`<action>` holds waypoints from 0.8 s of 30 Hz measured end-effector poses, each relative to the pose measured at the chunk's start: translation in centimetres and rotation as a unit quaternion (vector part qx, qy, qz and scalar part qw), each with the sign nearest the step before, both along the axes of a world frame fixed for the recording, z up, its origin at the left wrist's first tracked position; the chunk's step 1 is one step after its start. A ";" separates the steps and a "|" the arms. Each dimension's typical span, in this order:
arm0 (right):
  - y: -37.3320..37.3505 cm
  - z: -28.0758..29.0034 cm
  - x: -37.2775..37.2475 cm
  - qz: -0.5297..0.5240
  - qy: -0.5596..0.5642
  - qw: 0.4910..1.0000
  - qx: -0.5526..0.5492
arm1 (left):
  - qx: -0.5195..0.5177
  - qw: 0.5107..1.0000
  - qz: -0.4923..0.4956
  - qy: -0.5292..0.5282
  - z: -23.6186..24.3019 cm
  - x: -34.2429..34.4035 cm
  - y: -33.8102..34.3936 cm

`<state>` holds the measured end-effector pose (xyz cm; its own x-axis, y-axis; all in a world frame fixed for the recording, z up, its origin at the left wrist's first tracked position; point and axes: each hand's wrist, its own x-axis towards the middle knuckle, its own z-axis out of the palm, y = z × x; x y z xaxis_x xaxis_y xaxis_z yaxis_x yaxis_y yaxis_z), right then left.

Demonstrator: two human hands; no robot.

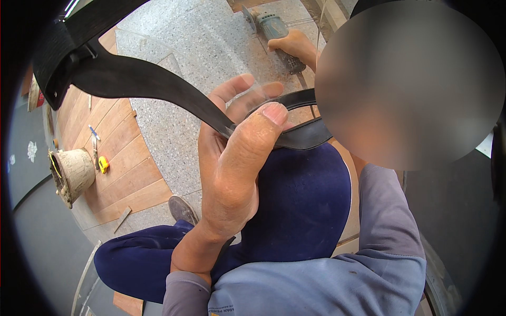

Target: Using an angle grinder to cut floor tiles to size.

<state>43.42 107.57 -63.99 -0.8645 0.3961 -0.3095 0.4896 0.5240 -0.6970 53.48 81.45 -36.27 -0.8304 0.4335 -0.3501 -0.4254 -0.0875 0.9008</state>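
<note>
Close in front of me, my left hand [230, 171] grips a pair of black-framed glasses [142, 78] between its thumb and fingers. One dark curved arm of the glasses stretches to the upper left, and a frame loop shows beyond the thumb. Farther off at the top, my right hand [297, 46] is wrapped around the body of a green and black angle grinder [272, 27]. The grinder's disc points left, over the speckled floor. A round blurred patch on the right hides much of my right forearm.
Wooden planks [124, 163] lie on the left beside the speckled floor [158, 39]. A crusted bucket [78, 174] lies tipped there, near a yellow tape measure [104, 165] and a blue-ended pen [94, 131]. My blue-trousered knee [300, 205] is bent below my hands.
</note>
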 end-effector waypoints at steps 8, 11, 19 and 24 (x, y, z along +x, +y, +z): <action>0.0 0.0 0.0 -0.003 0.000 1.000 -0.006 | -0.004 1.000 -0.004 0.004 0.0 -0.1 0.0; 0.1 -0.1 -0.1 -0.008 -0.001 1.000 -0.013 | -0.007 1.000 -0.001 0.008 0.0 0.0 0.1; 0.1 0.4 0.0 0.004 -0.018 1.000 0.003 | -0.003 1.000 -0.004 0.010 -0.1 0.0 -0.1; 0.1 0.6 -0.1 0.002 -0.015 1.000 -0.004 | 0.002 1.000 -0.006 0.015 -0.2 0.0 -0.2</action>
<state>43.33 107.63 -63.44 -0.8568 0.3893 -0.3383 0.5075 0.5203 -0.6868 53.47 81.21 -36.48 -0.8349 0.4453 -0.3234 -0.3997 -0.0867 0.9125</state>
